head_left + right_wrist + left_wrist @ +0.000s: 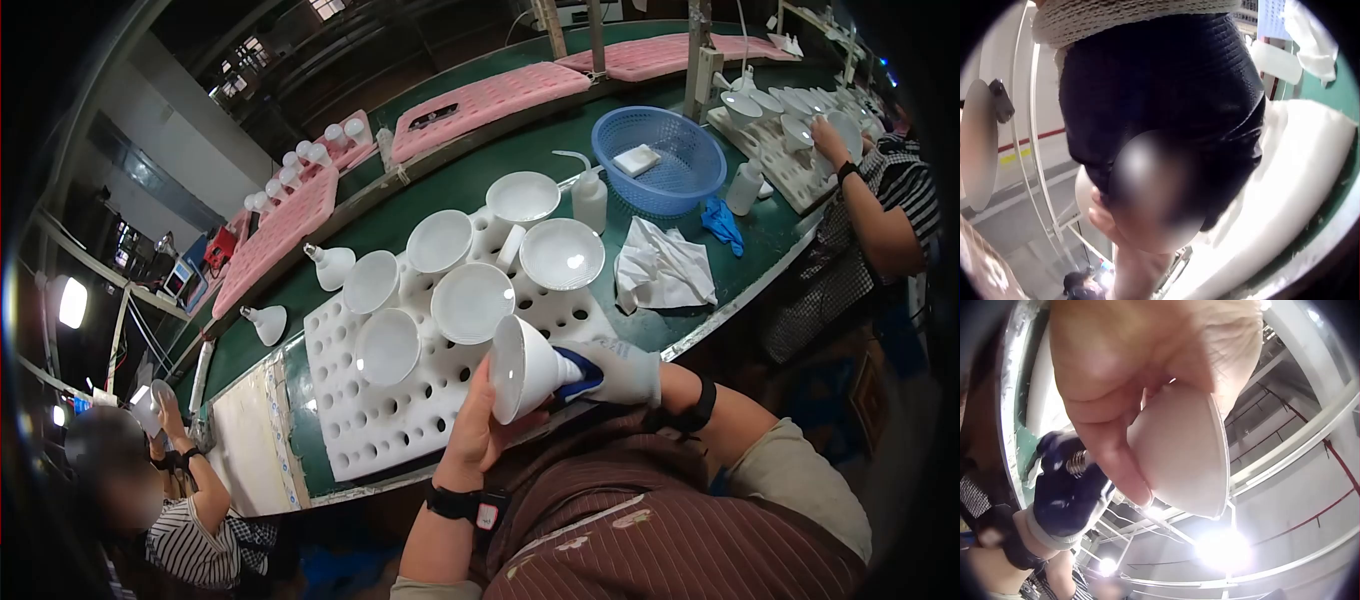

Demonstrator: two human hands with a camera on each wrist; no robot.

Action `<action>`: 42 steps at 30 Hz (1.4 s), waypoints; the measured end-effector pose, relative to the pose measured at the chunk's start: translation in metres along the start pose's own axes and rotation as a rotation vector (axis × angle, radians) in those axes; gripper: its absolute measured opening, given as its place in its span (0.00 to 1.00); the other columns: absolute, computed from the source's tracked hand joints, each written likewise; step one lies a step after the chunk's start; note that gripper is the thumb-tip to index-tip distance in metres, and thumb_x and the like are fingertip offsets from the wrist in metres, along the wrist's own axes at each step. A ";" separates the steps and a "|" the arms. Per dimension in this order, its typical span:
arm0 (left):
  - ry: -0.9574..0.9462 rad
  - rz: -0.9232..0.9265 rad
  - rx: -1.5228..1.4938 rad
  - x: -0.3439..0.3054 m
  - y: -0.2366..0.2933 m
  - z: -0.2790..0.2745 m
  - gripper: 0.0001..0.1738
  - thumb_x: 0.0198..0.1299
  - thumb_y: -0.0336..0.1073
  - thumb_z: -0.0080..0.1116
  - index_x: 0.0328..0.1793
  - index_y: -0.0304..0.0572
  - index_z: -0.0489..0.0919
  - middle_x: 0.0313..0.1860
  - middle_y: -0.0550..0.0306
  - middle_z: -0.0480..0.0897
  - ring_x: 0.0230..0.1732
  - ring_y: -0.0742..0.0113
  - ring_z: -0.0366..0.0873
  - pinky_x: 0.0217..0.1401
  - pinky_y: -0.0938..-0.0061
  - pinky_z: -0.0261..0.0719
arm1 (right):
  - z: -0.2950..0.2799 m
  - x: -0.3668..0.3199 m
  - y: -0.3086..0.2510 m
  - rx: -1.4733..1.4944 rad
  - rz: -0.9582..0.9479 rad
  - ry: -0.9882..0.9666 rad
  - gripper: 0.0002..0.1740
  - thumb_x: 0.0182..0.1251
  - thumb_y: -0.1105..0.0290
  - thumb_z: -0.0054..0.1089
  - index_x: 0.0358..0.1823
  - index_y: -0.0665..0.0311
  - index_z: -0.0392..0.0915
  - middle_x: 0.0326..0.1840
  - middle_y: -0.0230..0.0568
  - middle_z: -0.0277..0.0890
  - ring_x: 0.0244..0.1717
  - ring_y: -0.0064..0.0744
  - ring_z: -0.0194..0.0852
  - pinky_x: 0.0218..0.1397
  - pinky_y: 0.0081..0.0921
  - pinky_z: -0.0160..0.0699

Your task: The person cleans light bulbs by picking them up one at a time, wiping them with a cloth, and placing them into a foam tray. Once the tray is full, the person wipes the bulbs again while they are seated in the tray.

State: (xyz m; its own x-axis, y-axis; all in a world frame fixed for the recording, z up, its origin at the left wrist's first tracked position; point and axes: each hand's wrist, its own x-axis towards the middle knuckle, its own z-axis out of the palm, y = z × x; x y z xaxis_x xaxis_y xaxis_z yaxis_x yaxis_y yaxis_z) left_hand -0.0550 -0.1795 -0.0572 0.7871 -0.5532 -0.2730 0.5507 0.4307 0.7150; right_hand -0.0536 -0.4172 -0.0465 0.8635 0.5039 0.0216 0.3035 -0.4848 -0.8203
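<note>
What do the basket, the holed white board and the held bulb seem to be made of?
Basket: likely plastic, slightly shiny, with thin lattice walls. Board: probably matte foam, thick and dull. Bulb: smooth white shell, plastic or coated glass, unclear which; shiny ridged base suggests metal.

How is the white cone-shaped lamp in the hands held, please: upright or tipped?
Tipped: the lamp lies sideways, its wide face pointing left, its narrow end in the gloved right hand.

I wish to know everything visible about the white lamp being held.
The white lamp is a smooth, plastic-looking funnel with a round face and ribbed metallic base. Held sideways near the foam tray, it faces left. The left hand grips its wide body, the gloved right hand its narrow end.
</note>
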 end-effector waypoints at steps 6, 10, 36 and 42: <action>-0.025 0.070 0.442 -0.005 0.029 -0.014 0.56 0.54 0.49 0.70 0.81 0.43 0.47 0.78 0.51 0.54 0.71 0.54 0.62 0.69 0.63 0.65 | 0.002 0.010 -0.010 -0.276 0.075 -0.032 0.31 0.58 0.61 0.66 0.64 0.55 0.70 0.52 0.50 0.79 0.52 0.51 0.78 0.56 0.38 0.74; -0.044 0.043 0.484 -0.007 0.038 -0.019 0.56 0.51 0.41 0.69 0.82 0.46 0.45 0.78 0.53 0.53 0.70 0.51 0.62 0.71 0.62 0.63 | 0.001 0.017 -0.013 -0.328 0.071 -0.076 0.32 0.57 0.58 0.67 0.65 0.54 0.70 0.51 0.50 0.79 0.51 0.51 0.79 0.56 0.38 0.74; -0.063 0.013 0.497 -0.003 0.036 -0.033 0.52 0.51 0.29 0.56 0.83 0.48 0.43 0.78 0.52 0.53 0.70 0.55 0.63 0.65 0.65 0.70 | 0.004 0.040 0.013 0.028 0.067 -0.294 0.25 0.56 0.57 0.68 0.55 0.55 0.78 0.48 0.43 0.82 0.47 0.42 0.80 0.54 0.33 0.74; -0.066 0.034 0.660 -0.005 0.034 -0.031 0.57 0.46 0.25 0.57 0.83 0.48 0.40 0.78 0.49 0.52 0.70 0.52 0.64 0.61 0.63 0.75 | 0.003 0.047 0.041 0.124 0.187 -0.328 0.22 0.57 0.56 0.69 0.50 0.58 0.81 0.42 0.43 0.84 0.40 0.37 0.82 0.48 0.31 0.76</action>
State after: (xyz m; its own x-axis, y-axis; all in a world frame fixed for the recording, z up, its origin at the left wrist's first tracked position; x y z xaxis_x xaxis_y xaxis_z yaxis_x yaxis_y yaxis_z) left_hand -0.0319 -0.1400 -0.0518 0.7705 -0.5990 -0.2183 0.2236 -0.0668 0.9724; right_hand -0.0019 -0.4110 -0.0813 0.7184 0.6266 -0.3019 0.0852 -0.5101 -0.8559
